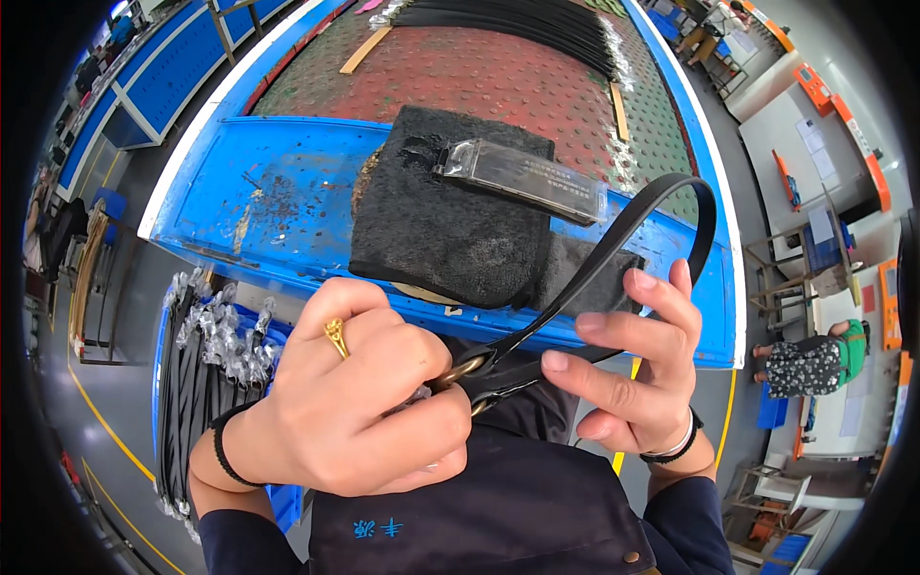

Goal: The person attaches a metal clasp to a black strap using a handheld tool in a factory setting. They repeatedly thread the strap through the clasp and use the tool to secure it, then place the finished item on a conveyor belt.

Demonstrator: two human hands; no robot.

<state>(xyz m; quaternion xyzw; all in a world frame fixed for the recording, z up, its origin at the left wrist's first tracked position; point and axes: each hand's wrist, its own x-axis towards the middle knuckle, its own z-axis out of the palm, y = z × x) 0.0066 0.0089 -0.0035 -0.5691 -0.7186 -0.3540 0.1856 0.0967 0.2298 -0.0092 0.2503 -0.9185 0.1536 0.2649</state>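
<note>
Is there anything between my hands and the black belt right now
Nothing visible. The left hand is closed around the brass buckle, and the right hand pinches the black belt beside it. The black towel lies beyond, on the blue table.

We have one view only, from a fisheye camera worn on the head, so no second view overlaps it. We look steeply down and forward, very close over the left hand (350, 402) and right hand (637, 369) at chest height, with the blue workbench (278, 201) just beyond. Straight edges bow toward the dark rim.
</note>
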